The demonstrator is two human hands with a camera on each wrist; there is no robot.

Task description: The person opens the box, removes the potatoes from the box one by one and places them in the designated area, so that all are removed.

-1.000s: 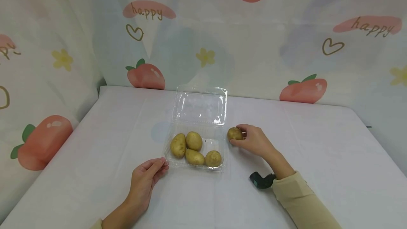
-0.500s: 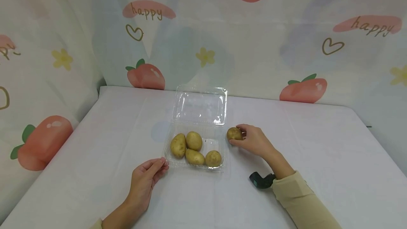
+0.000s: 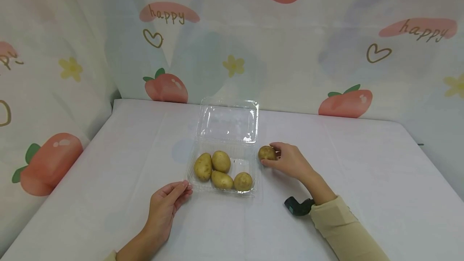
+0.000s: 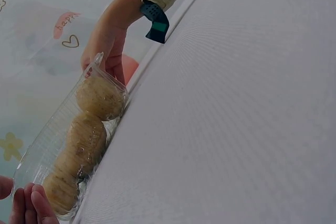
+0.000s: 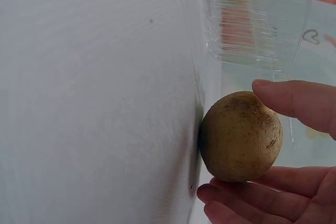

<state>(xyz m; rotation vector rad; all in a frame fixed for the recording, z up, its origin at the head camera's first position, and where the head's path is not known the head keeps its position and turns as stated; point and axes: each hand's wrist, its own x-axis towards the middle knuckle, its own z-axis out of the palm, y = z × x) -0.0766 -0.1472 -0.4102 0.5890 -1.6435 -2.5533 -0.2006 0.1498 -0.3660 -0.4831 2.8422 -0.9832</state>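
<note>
A clear plastic clamshell box (image 3: 250, 192) lies with its lid (image 3: 228, 122) folded back, holding several potatoes (image 3: 203, 166). My left hand (image 3: 164, 208) pinches the box's front left corner between thumb and fingers. Just right of the box, my right hand (image 3: 290, 160) grips a round potato (image 3: 267, 152). In the right wrist view this potato (image 5: 241, 137) sits against the white tabletop, thumb on one side and fingers on the other. Potatoes (image 4: 100, 98) show in a row through the box wall in the left wrist view, with the left fingertips at the near end.
A dark strap-like device (image 3: 299, 206) is by the right sleeve (image 3: 344, 222). White cloth covers the table (image 3: 116, 164). Behind and to the left hangs a printed curtain (image 3: 282, 59) with peaches, hearts and lettering, reaching the table's back edge.
</note>
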